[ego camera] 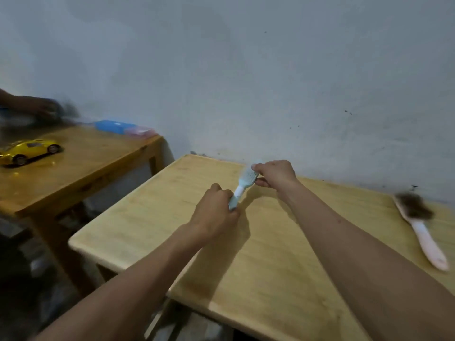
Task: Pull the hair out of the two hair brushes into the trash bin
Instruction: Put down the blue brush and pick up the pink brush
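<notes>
Only one view here, from the head cam. The left hand (216, 212) has its fingers wrapped tight round the handle of the blue brush (242, 185), held just above the pale wood desk (147, 217). The right hand (275, 174) is up at the brush head, fingers pinched on it or on whatever hair is in it; can't tell which, since the hand covers that side. The blue brush looks like light, stiff plastic with a smooth handle, so a firm grip on the handle and plucking at the bristles seems the way to go.

The pink brush (423, 227) lies well apart, at the right edge of the desk, with a big fluffy brown wad of hair (414, 206) sitting on its head. That wad looks soft, tangled and near weightless, so I'd guess it peels off in one clump if you grab it low by the bristles.

No bin in view anywhere. On the darker desk (98, 163) to the left there's a shiny yellow toy car (29, 151) and a blue box (115, 126).
</notes>
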The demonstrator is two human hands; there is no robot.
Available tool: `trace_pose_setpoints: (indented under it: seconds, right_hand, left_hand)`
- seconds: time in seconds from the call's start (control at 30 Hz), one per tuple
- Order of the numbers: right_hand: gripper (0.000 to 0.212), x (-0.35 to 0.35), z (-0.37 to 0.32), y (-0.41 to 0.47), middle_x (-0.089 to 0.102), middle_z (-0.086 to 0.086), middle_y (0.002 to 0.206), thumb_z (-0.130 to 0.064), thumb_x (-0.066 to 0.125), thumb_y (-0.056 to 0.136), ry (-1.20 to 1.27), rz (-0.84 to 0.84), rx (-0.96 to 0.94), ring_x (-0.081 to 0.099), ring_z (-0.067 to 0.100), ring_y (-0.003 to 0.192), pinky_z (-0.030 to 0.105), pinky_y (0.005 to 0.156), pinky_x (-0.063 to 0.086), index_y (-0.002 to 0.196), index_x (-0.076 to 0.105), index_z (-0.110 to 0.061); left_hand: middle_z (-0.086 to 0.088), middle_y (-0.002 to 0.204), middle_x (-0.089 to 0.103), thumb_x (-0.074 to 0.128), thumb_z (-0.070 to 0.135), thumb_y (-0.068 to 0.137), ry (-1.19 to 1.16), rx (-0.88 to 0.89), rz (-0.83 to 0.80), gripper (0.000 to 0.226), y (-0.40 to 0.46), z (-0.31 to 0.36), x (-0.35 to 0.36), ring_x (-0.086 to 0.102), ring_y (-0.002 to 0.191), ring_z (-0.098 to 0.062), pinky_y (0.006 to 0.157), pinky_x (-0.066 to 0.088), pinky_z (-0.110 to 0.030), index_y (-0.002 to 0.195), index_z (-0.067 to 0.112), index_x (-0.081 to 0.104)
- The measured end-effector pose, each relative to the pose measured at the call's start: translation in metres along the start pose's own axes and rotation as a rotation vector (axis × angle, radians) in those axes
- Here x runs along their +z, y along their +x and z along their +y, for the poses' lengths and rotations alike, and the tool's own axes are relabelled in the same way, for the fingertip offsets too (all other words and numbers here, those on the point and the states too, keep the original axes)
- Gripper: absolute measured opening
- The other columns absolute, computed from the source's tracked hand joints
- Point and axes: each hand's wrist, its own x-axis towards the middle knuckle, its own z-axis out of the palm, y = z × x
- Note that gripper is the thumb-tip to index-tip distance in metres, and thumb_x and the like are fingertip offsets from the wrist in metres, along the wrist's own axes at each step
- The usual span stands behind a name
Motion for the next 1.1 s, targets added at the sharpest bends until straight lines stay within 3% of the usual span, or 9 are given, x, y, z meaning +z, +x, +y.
trace_pose_setpoints:
  seconds: [0.07,0.17,0.27,0.43,0.6,0.73,0.83,0.93,1.1]
  right_hand:
    - [0.03,-0.016,0.006,0.016,0.076,0.017,0.101,-0.016,0.083,0.082,-0.004,0.033,0.048,0.079,0.028,0.07,0.04,0.076,0.067,0.099,0.071,0.006]
    - [0.032,-0.028,0.015,0.043,0.077,0.018,0.09,-0.019,0.084,0.08,-0.07,0.059,0.072,0.076,0.025,0.06,0.035,0.06,0.065,0.099,0.072,0.004]
    - [0.03,-0.03,0.021,0.067,0.078,0.018,0.083,-0.022,0.083,0.081,-0.114,0.065,0.063,0.078,0.031,0.07,0.041,0.069,0.067,0.095,0.074,0.003]
    - [0.031,-0.035,0.026,0.093,0.077,0.018,0.08,-0.023,0.084,0.078,-0.155,0.073,0.053,0.064,0.023,0.049,0.038,0.065,0.063,0.092,0.074,0.002]
    - [0.033,-0.033,0.025,0.091,0.077,0.018,0.081,-0.027,0.08,0.083,-0.247,0.053,0.018,0.067,0.025,0.056,0.044,0.073,0.065,0.095,0.072,0.003]
    - [0.034,-0.046,0.01,0.071,0.072,0.016,0.076,-0.033,0.076,0.087,-0.308,0.018,-0.013,0.068,0.03,0.061,0.038,0.061,0.06,0.09,0.068,0.001]
    - [0.029,-0.081,-0.006,0.052,0.075,0.016,0.076,-0.032,0.075,0.085,-0.487,0.043,-0.082,0.077,0.031,0.069,0.043,0.071,0.066,0.082,0.068,-0.004]
    - [0.029,-0.134,-0.02,0.033,0.078,0.016,0.08,-0.027,0.073,0.086,-0.661,0.117,-0.131,0.078,0.03,0.071,0.047,0.076,0.066,0.091,0.075,0.001]
    - [0.028,-0.237,-0.022,0.0,0.072,0.01,0.081,-0.03,0.074,0.085,-0.876,0.294,-0.054,0.074,0.029,0.071,0.032,0.065,0.058,0.073,0.058,-0.01]
  left_hand:
    - [-0.001,0.078,0.039,0.065,0.021,0.085,0.0,0.03,-0.034,0.016,0.016,0.012,0.016,0.054,0.091,-0.034,0.065,0.032,-0.034,0.084,0.006,0.061]
    - [-0.003,0.084,0.041,0.06,0.022,0.087,-0.02,0.023,-0.044,0.016,0.038,0.022,0.038,0.052,0.089,-0.032,0.068,0.036,-0.035,0.08,0.012,0.05]
    - [-0.009,0.09,0.047,0.058,0.024,0.089,-0.012,0.003,-0.05,0.018,0.059,0.027,0.05,0.052,0.091,-0.03,0.071,0.039,-0.037,0.082,0.008,0.055]
    - [-0.002,0.08,0.044,0.06,0.027,0.089,-0.033,-0.021,-0.051,0.02,0.085,0.031,0.059,0.051,0.086,-0.027,0.065,0.033,-0.034,0.076,0.013,0.052]
    - [-0.006,0.094,0.052,0.062,0.034,0.09,-0.005,-0.059,-0.077,0.024,0.087,0.035,0.056,0.05,0.08,-0.021,0.066,0.038,-0.033,0.092,0.01,0.065]
    - [-0.014,0.111,0.054,0.064,0.043,0.089,0.114,-0.113,-0.122,0.04,0.089,0.046,0.049,0.052,0.093,-0.027,0.075,0.043,-0.035,0.107,0.007,0.064]
    - [-0.019,0.125,0.054,0.06,0.048,0.09,0.225,-0.069,-0.033,0.056,0.08,0.068,0.051,0.05,0.112,-0.035,0.089,0.042,-0.041,0.125,0.004,0.057]
    - [-0.02,0.13,0.056,0.06,0.049,0.09,0.136,0.024,0.016,0.058,0.068,0.11,0.062,0.049,0.118,-0.036,0.096,0.042,-0.043,0.126,0.004,0.058]
    - [-0.014,0.12,0.065,0.057,0.06,0.09,-0.035,0.12,-0.183,0.06,0.053,0.193,0.097,0.059,0.109,-0.031,0.088,0.052,-0.043,0.114,0.006,0.065]
